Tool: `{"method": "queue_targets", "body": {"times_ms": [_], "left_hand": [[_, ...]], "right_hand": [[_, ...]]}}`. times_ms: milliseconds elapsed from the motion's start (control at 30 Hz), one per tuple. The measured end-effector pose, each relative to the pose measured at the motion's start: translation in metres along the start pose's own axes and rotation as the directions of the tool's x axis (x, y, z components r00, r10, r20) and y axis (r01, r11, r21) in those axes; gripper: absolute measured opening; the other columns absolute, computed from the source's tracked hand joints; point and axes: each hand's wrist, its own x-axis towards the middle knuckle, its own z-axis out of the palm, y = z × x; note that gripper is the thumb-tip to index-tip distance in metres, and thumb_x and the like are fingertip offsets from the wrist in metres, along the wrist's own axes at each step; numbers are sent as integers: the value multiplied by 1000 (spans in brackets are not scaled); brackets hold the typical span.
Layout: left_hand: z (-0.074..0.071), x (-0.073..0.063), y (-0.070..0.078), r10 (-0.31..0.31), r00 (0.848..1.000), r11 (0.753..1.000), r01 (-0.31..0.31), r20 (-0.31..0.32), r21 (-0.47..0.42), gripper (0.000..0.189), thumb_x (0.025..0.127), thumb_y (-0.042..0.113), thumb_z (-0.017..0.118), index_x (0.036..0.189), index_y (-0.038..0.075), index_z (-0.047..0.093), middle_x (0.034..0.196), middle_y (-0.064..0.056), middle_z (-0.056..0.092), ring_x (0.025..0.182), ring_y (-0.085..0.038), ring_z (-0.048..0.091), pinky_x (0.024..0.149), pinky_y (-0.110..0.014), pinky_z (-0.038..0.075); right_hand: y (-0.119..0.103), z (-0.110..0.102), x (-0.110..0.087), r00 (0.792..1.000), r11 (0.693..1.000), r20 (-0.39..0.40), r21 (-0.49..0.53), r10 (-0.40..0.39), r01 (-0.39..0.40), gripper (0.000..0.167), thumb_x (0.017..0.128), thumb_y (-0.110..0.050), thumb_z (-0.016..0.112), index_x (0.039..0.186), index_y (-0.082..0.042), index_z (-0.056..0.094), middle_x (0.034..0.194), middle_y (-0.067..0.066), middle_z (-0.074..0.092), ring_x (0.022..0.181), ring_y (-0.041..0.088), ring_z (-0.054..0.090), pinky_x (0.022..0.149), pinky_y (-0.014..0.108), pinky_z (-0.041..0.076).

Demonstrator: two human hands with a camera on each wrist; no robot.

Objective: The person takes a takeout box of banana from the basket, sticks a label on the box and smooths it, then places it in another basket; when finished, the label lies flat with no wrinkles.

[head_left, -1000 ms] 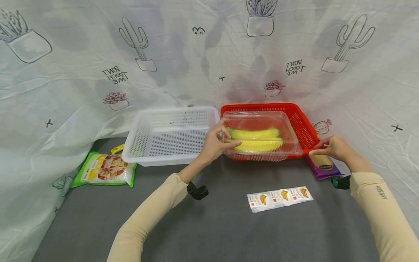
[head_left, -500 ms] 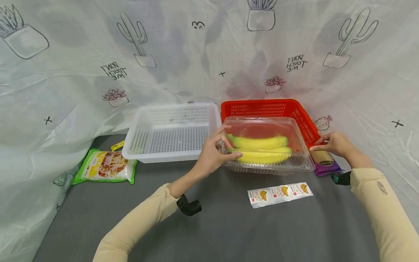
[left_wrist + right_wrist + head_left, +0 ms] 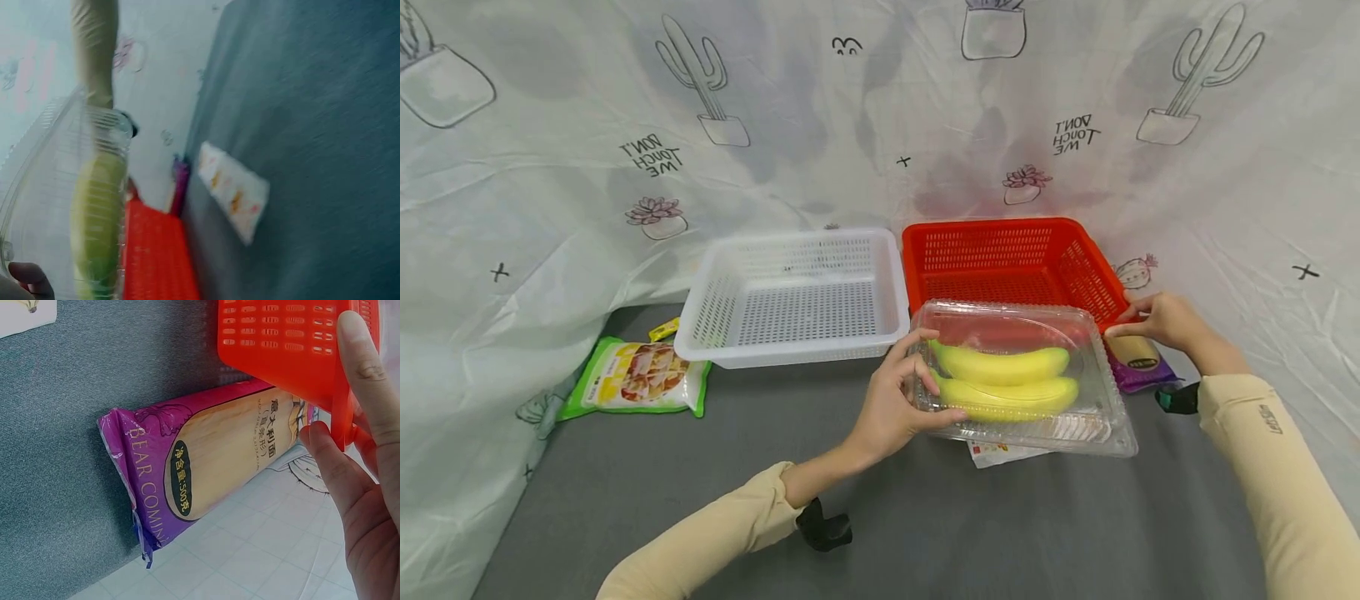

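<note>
My left hand grips the left end of a clear plastic clamshell box, thumb on the near edge and fingers over the far side. Two yellow bananas with greenish tips lie inside it. The box is held tilted in front of the red basket, overlapping its near edge in the head view. My right hand pinches the right rim of that basket between thumb and fingers. In the right wrist view, a purple pasta packet lies under the rim, beside the right hand.
A white basket stands left of the red one. Farther left lie a green-edged food bag and a small yellow packet. A strip of banana labels lies on the grey table, partly covered by the box in the head view.
The left hand has brought the clamshell box with the bananas from over the red basket toward the person, over the label strip. The right hand keeps its pinch on the basket rim.
</note>
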Motion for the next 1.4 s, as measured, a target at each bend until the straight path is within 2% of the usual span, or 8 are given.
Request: {"method": "queue_targets", "body": {"times_ms": [233, 400, 667, 733, 800, 900, 1000, 1400], "left_hand": [[9, -29, -5, 56, 998, 998, -56, 4, 15, 37, 65, 1, 87, 74, 9, 52, 140, -16, 41, 45, 2, 30, 39, -18, 34], [7, -43, 13, 84, 996, 996, -83, -26, 44, 39, 61, -5, 87, 72, 6, 50, 133, -27, 43, 48, 2, 29, 39, -17, 33], [-4, -61, 15, 62, 995, 995, -56, -74, 79, 40, 60, -5, 87, 72, 6, 50, 130, -28, 44, 49, 0, 29, 40, -20, 32], [-8, -65, 12, 56, 995, 996, -49, -86, 79, 39, 60, -4, 87, 72, 6, 51, 131, -29, 44, 49, -1, 29, 40, -20, 32], [-12, -68, 9, 57, 994, 995, -49, -96, 85, 39, 60, -4, 87, 72, 6, 51, 131, -29, 44, 48, -2, 30, 39, -20, 33], [-19, -73, 5, 60, 992, 994, -49, -111, 97, 39, 60, -4, 87, 71, 7, 52, 130, -30, 44, 45, -5, 30, 39, -20, 32], [-26, -79, 2, 60, 990, 993, -46, -128, 109, 40, 58, -5, 87, 71, 7, 52, 130, -30, 45, 43, -11, 31, 38, -20, 31], [-53, -98, -5, 36, 986, 990, -13, -163, 142, 42, 56, -10, 86, 71, 8, 51, 130, -31, 43, 44, -15, 29, 37, -18, 30]], "right_hand": [[-1, -1, 0, 1000, 1000, 14, -13, 5, -5, 26, 72, -20, 85, 77, 3, 75, 126, 37, 43, 48, 11, 24, 44, 26, 26], [-1, 0, 0, 1000, 1000, 2, -1, -8, 8, 25, 72, -20, 85, 77, 3, 74, 125, 38, 44, 48, 10, 24, 44, 26, 25], [2, 0, 3, 1000, 1000, -17, -14, -10, 10, 27, 71, -22, 86, 76, 2, 74, 121, 39, 48, 51, 13, 28, 44, 27, 25], [2, 0, 2, 1000, 1000, -16, -10, -1, 1, 28, 71, -23, 86, 76, 2, 74, 112, 39, 57, 51, 13, 29, 44, 26, 26], [1, 0, 2, 1000, 1000, -3, -6, 19, -19, 30, 73, -25, 85, 78, 2, 74, 87, 30, 65, 52, 14, 31, 43, 26, 27], [0, -1, 1, 999, 999, 23, -6, 46, -46, 32, 74, -26, 84, 81, 3, 74, 60, 7, 49, 53, 15, 32, 44, 25, 27], [-1, 0, 1, 997, 998, 40, -5, 59, -59, 33, 75, -26, 83, 82, 4, 73, 58, -2, 41, 54, 15, 34, 44, 25, 28], [-2, 0, 1, 997, 998, 36, -14, 69, -69, 39, 75, -31, 83, 83, 5, 73, 58, -1, 40, 57, 16, 34, 45, 25, 27]]}}
